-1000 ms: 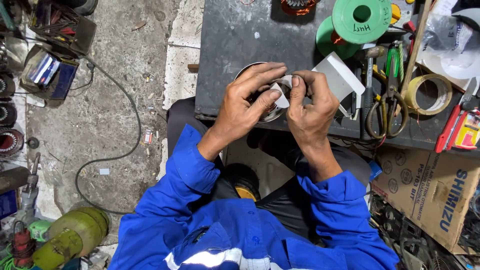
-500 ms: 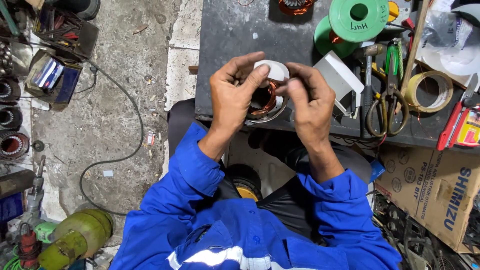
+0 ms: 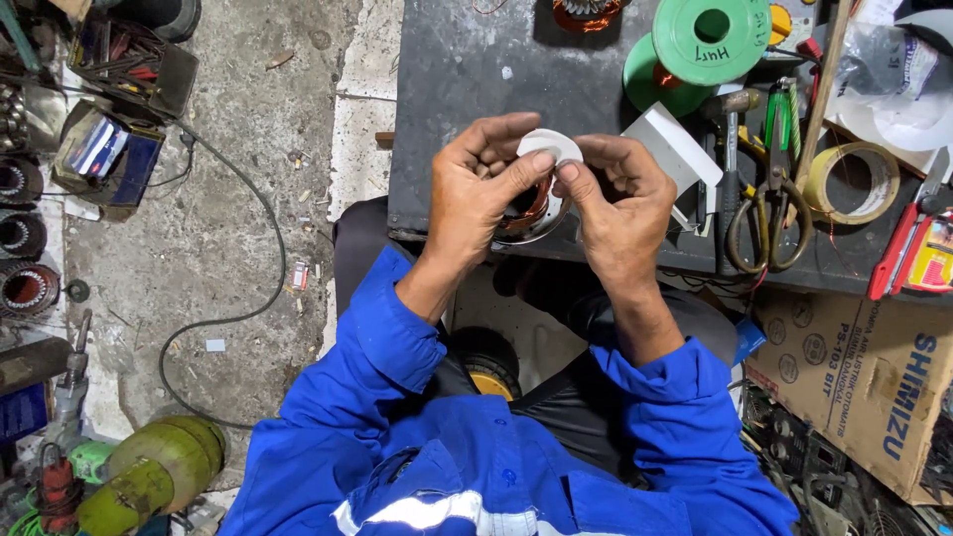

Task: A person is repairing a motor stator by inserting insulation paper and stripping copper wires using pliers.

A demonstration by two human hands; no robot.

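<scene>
Over the near edge of a dark metal workbench, both my hands grip one small round motor part with copper windings and a white ring-shaped piece on top. My left hand wraps its left side, thumb pressed on the white ring. My right hand holds the right side, its thumb meeting the left thumb on the ring. Much of the part is hidden by my fingers. Blue sleeves cover both forearms.
On the bench lie green wire spools, a white folded sheet, scissors, a hammer and a tape roll. A cardboard box stands at right. Stators, a black cable and a green canister lie on the concrete floor at left.
The part has been turned in my hands, so the white ring now faces up at the top. Both thumbs have closed together on it.
</scene>
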